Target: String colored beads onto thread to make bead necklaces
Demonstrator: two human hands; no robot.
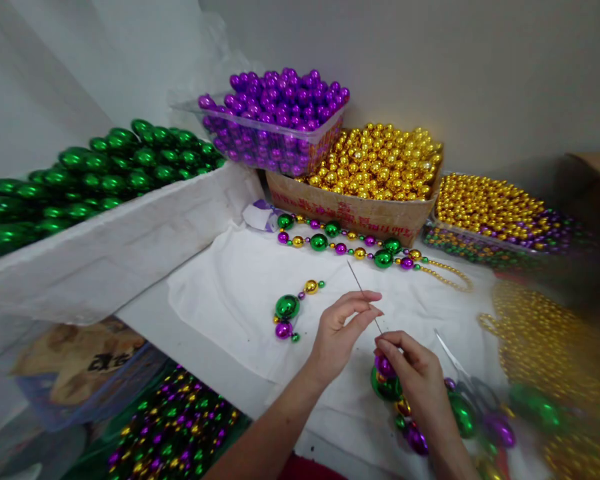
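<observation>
My left hand (343,330) pinches a long thin needle (354,272) between thumb and fingers, its tip pointing up and away. Close beside it, my right hand (415,370) has thumb and fingertips closed at the needle's lower end, where a string of beads (386,385) in shiny purple, green and gold hangs under the palm. The thread itself is too fine to make out. On the white cloth left of my hands lies a short row of loose beads (287,307). Behind them rests a beaded necklace (341,249) with a small gold bead loop.
A white foam box (130,233) holds green beads at left. Behind stand a clear tub (280,127) of purple beads, a cardboard box (340,207) of gold ones and a tray (485,241) of small beads. Scissors (455,360) and gold strands (540,327) lie right.
</observation>
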